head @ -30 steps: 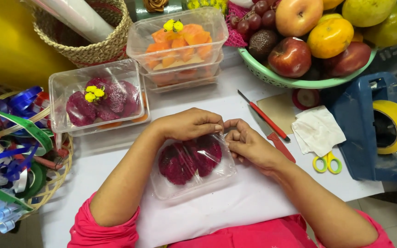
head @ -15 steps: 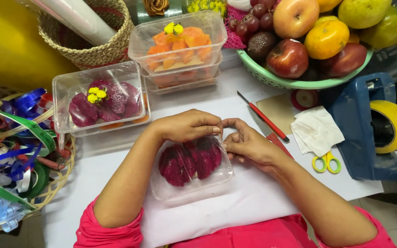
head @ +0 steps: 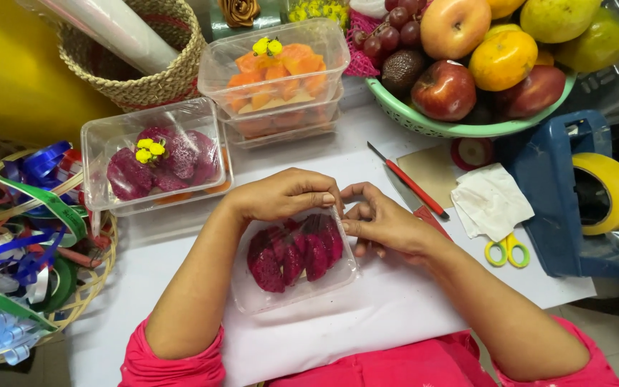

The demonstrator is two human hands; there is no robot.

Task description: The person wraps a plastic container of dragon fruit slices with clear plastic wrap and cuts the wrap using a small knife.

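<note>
Both hands, left point(head: 284, 195) & right point(head: 381, 223), grip dragon-fruit tray point(head: 291, 283) w/ fingertips.

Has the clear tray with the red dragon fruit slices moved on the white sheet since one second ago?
No. The clear tray lies as before, below the closed dragon fruit box and left of the red knife; both hands stay at its top edge.

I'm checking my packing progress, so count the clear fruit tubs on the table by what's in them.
Red dragon fruit tubs: 2, one under both hands, one with a yellow flower
Orange fruit tubs: 2, stacked, upper on lower
Total: 4
</note>
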